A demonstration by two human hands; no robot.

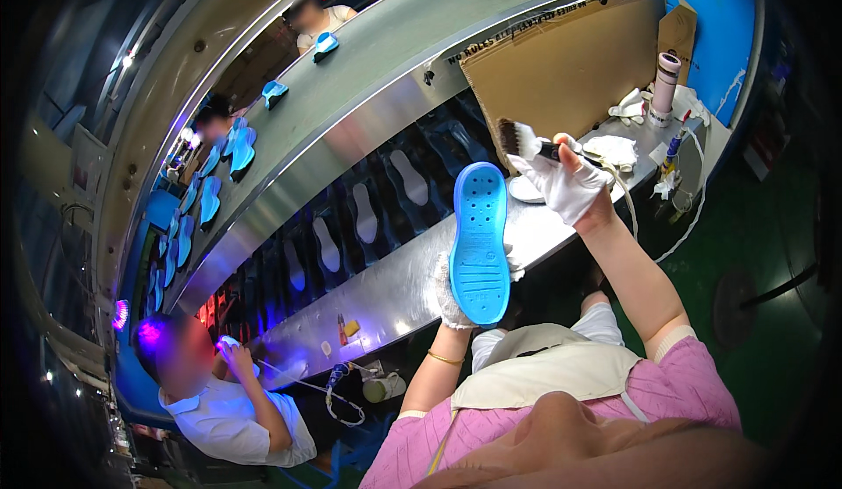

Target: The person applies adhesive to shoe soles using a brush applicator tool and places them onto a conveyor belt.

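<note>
My left hand (453, 296), in a pale knit glove, holds a bright blue shoe sole (480, 243) upright from behind. Most of the fingers are hidden by the sole; a bit of glove shows past its right edge. Small holes dot the upper part of the sole, and grooves cross the lower part. To the right, my right hand (572, 182) is closed around the dark handle of a brush (524, 140). A white glove covers part of this hand, leaving some fingertips bare. The bristles point up and left, above the sole and apart from it. Below the brush sits a white dish (526, 190), partly covered by my hand.
A metal ledge (403, 306) runs along the front. Beyond it, pale insoles (364, 213) lie in a dark row, under a green conveyor belt (368, 59) carrying blue soles. A pink bottle (665, 85) and white gloves (628, 106) are at right. A co-worker (237, 401) sits lower left.
</note>
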